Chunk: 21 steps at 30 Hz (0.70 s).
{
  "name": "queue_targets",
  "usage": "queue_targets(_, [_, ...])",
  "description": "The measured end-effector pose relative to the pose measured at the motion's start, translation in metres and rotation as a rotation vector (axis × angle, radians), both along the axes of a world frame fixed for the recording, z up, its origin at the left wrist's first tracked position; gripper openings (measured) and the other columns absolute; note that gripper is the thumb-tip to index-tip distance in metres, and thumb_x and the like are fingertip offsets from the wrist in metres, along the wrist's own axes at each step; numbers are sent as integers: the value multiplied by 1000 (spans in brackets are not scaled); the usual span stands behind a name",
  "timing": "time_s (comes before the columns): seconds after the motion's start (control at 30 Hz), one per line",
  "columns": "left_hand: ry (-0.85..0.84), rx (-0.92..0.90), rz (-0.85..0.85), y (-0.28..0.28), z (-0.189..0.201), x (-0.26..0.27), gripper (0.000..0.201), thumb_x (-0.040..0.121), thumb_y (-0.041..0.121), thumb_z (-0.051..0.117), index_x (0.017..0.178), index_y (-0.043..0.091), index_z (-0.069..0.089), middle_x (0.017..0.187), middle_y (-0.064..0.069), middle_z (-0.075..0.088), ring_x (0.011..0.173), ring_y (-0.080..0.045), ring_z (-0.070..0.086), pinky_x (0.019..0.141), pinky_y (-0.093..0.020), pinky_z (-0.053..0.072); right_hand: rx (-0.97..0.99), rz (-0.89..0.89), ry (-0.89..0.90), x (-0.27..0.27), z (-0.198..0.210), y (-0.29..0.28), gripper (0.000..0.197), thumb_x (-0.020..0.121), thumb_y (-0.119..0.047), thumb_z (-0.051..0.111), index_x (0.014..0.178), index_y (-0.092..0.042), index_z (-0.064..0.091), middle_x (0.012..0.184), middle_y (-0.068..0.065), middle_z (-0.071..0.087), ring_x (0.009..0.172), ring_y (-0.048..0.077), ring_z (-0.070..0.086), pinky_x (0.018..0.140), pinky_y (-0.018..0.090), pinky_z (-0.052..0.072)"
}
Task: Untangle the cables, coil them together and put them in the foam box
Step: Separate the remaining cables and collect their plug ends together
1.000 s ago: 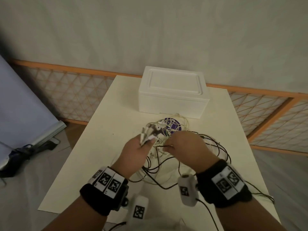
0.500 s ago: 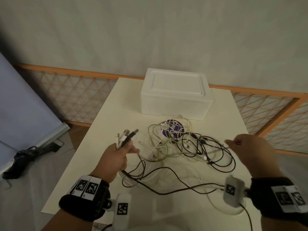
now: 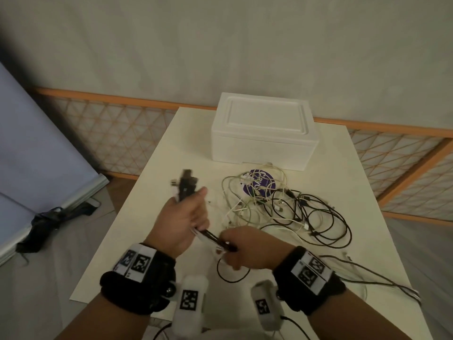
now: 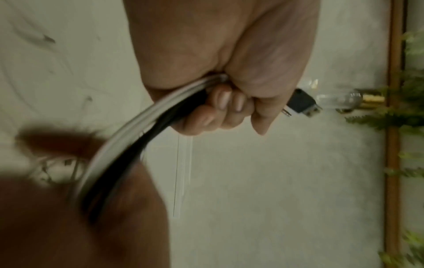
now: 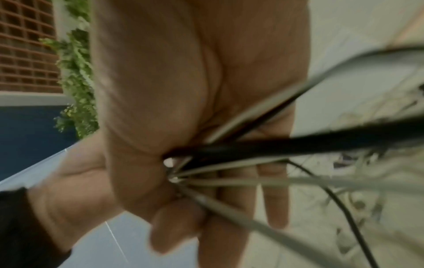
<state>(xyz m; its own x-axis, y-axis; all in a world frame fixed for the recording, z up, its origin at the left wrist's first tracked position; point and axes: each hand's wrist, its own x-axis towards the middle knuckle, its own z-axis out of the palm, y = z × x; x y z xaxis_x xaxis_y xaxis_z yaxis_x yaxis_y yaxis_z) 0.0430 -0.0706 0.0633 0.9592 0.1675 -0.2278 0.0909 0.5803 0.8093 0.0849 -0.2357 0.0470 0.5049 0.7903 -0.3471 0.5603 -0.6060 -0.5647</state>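
Note:
My left hand (image 3: 185,217) grips a bundle of black and white cables (image 4: 128,130) in a fist, with the plug ends (image 3: 185,184) sticking up past the thumb. My right hand (image 3: 241,251) pinches the same bundle (image 3: 215,240) just below the left fist, and several strands (image 5: 263,163) fan out from its grip. The loose tangle of cables (image 3: 289,207) lies on the cream table (image 3: 152,182) to the right, partly over a purple disc (image 3: 261,184). The white foam box (image 3: 264,131) stands behind it with its lid on.
A lattice fence with an orange rail (image 3: 117,141) runs behind the table. A grey-blue board (image 3: 36,148) leans at the left, with dark gear (image 3: 49,219) on the floor below it. Cable ends trail to the table's right front edge (image 3: 392,285).
My right hand has come back from the far right to the bundle just below my left fist. The left hand has lifted the plug ends higher.

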Motion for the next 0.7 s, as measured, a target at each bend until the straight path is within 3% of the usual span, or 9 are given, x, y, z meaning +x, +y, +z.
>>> queue_targets(0.13, [77, -195, 223, 62, -19, -23, 44, 72, 31, 70, 49, 24, 33, 41, 8, 23, 33, -6, 21, 37, -20, 21, -145, -87, -317, 15, -17, -58, 10, 88, -34, 52, 94, -26, 56, 93, -5, 63, 90, 16, 59, 70, 28, 42])
queue_targets(0.3, [279, -281, 542, 115, -51, -53, 55, 94, 40, 50, 47, 22, 27, 41, 6, 20, 32, -7, 17, 38, -19, 15, -239, -376, -287, 34, -23, -153, 15, 87, -46, 59, 86, -32, 61, 73, -14, 56, 75, 7, 56, 64, 19, 41])
queue_targets(0.4, [402, -274, 547, 119, -74, -57, 54, 97, 46, 42, 54, 21, 21, 40, 6, 22, 30, -9, 21, 40, -18, 22, -306, -496, -255, 30, -26, -180, 26, 83, -50, 63, 75, -25, 60, 65, -9, 56, 66, 4, 53, 58, 18, 37])
queue_targets(0.47, [441, -250, 521, 107, -87, -55, 54, 97, 50, 40, 55, 20, 24, 42, 3, 29, 33, -12, 30, 49, -24, 28, -415, -507, -223, 28, -32, -186, 25, 81, -51, 65, 82, -26, 61, 72, -10, 57, 73, 6, 55, 62, 19, 40])
queue_targets(0.5, [444, -244, 499, 100, -92, -53, 56, 97, 52, 40, 54, 18, 27, 43, 1, 34, 35, -15, 36, 54, -27, 32, -462, -506, -176, 27, -35, -188, 32, 75, -54, 69, 92, -28, 61, 81, -12, 60, 82, 7, 57, 67, 18, 42])
queue_targets(0.57, [441, -258, 429, 86, -98, -51, 64, 96, 56, 39, 47, 15, 32, 47, -5, 39, 43, -23, 42, 62, -34, 38, -551, -499, -52, 25, -35, -186, 89, 47, -75, 72, 122, -31, 54, 116, -13, 60, 108, 9, 56, 89, 23, 45])
queue_targets(0.6, [445, -277, 398, 82, -100, -51, 67, 95, 57, 38, 45, 13, 33, 48, -7, 39, 47, -24, 42, 65, -36, 39, -558, -501, -9, 25, -35, -183, 120, 29, -86, 63, 133, -29, 46, 131, -9, 54, 119, 11, 51, 99, 27, 42])
queue_targets(0.63, [457, -300, 379, 78, -100, -51, 68, 95, 58, 37, 44, 13, 33, 47, -8, 38, 48, -24, 40, 67, -38, 39, -534, -513, 0, 27, -34, -179, 135, 20, -91, 54, 139, -28, 41, 138, -7, 49, 125, 13, 47, 104, 30, 39])
queue_targets(0.7, [497, -326, 353, 74, -99, -52, 68, 94, 60, 39, 44, 13, 32, 44, -6, 34, 44, -23, 40, 71, -41, 41, -393, -513, -55, 30, -26, -161, 118, 38, -88, 59, 138, -27, 43, 137, -6, 49, 124, 13, 47, 102, 29, 38])
